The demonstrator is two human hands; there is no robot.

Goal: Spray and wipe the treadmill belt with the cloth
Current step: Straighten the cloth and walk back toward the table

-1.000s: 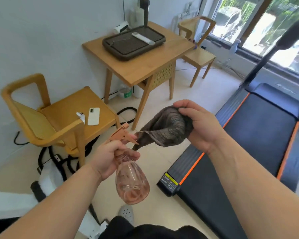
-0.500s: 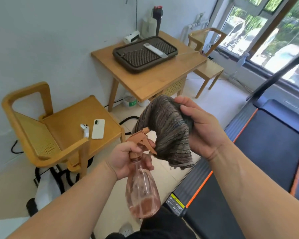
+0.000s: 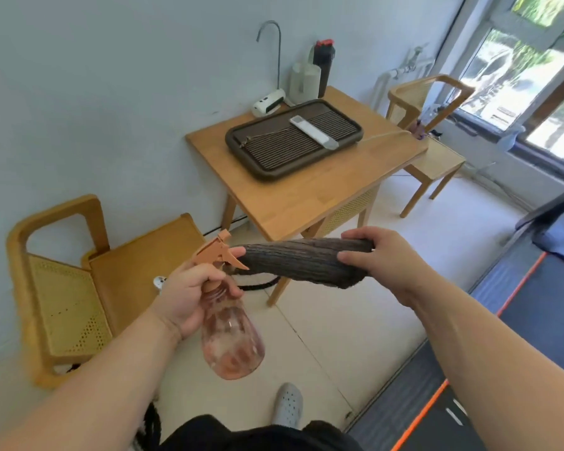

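Note:
My left hand [image 3: 192, 294] grips the neck of a pink see-through spray bottle [image 3: 230, 340], its orange trigger head pointing right. My right hand [image 3: 381, 262] holds a dark brown ribbed cloth [image 3: 303, 260], stretched out level in front of me. The cloth's left end touches the fingertips of my left hand by the nozzle. The treadmill belt [image 3: 547, 288], black with an orange stripe, lies at the right edge, mostly out of frame and partly hidden by my right arm.
A wooden table [image 3: 306, 196] with a dark slatted tray [image 3: 293, 141] stands ahead. A wooden chair [image 3: 79, 281] sits at the left, another chair [image 3: 430, 131] by the window. My grey shoe [image 3: 287, 405] rests on the tiled floor.
The view has swung left and up, away from the treadmill. The cloth went from bunched and hanging to stretched level between both hands. The bottle rose a little.

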